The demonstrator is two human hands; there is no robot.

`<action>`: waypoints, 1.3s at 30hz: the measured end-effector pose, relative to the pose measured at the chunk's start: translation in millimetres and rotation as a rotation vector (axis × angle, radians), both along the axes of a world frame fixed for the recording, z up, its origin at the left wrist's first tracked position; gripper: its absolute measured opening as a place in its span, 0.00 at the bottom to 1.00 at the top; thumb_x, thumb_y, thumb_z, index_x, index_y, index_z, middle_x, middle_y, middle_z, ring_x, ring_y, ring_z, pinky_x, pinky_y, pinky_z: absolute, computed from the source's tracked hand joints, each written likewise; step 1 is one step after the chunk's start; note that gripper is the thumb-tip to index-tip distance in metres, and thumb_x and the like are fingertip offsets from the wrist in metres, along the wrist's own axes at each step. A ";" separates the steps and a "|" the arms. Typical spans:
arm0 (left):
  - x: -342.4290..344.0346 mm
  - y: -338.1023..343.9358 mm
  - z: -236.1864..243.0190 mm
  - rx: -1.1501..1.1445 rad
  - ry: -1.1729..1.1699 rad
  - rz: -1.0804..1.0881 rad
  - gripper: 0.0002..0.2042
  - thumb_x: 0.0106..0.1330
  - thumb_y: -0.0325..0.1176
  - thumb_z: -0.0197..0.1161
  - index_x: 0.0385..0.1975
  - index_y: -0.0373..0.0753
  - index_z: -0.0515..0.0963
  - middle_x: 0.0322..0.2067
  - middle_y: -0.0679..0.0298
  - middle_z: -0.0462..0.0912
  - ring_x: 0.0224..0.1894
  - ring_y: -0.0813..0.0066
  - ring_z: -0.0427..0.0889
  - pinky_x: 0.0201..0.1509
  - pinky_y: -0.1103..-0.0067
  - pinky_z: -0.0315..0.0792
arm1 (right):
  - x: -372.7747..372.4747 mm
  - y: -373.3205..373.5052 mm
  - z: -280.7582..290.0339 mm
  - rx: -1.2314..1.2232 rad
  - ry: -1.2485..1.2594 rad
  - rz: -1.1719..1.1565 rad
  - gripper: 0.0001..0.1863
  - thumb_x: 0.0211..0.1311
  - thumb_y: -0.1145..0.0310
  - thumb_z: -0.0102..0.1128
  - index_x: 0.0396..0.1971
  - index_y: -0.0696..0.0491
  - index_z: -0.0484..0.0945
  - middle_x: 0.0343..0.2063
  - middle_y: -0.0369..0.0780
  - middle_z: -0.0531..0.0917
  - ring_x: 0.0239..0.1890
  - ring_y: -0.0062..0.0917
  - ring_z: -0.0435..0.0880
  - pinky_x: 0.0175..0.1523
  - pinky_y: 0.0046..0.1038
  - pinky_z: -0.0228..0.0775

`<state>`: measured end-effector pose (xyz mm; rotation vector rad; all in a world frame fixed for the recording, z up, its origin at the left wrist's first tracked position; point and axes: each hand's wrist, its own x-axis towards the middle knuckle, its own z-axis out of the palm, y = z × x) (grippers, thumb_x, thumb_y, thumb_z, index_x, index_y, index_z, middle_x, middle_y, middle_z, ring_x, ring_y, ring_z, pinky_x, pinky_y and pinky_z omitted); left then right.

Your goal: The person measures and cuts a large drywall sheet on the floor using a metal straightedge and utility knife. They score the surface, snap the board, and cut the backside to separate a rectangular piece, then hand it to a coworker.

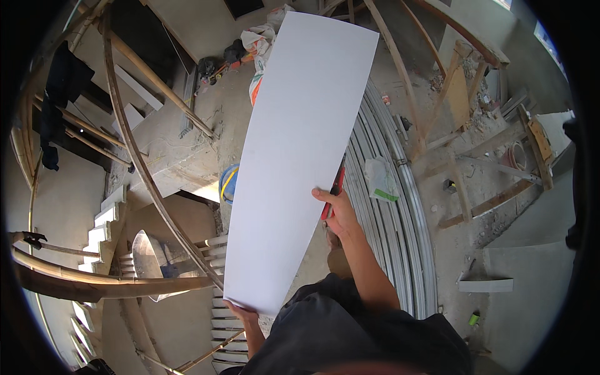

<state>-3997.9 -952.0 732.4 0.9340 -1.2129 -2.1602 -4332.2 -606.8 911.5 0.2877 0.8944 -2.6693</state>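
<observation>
A long, smooth white panel slants up and away in front of me. My left hand grips its near end at the lower left corner, with most of the fingers hidden beneath. At the panel's right edge, my right hand is closed round a red-handled hand tool with a dark upper end. Its thumb rests on the panel's face. I cannot make out whether the tool's jaws touch the panel edge.
Long grey metal channels lie along the floor to my right, with a clear plastic bag on them. A blue bucket stands partly behind the panel. Bamboo poles and stairs are at the left, wooden frames at the right.
</observation>
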 end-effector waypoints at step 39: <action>-1300.0 -5.2 144.9 -0.084 0.283 -0.268 0.40 0.75 0.63 0.62 0.72 0.34 0.69 0.69 0.58 0.73 0.71 0.61 0.71 0.74 0.62 0.65 | -914.6 133.8 221.2 0.081 0.634 -0.466 0.21 0.65 0.69 0.79 0.53 0.57 0.79 0.44 0.35 0.84 0.49 0.22 0.82 0.56 0.31 0.76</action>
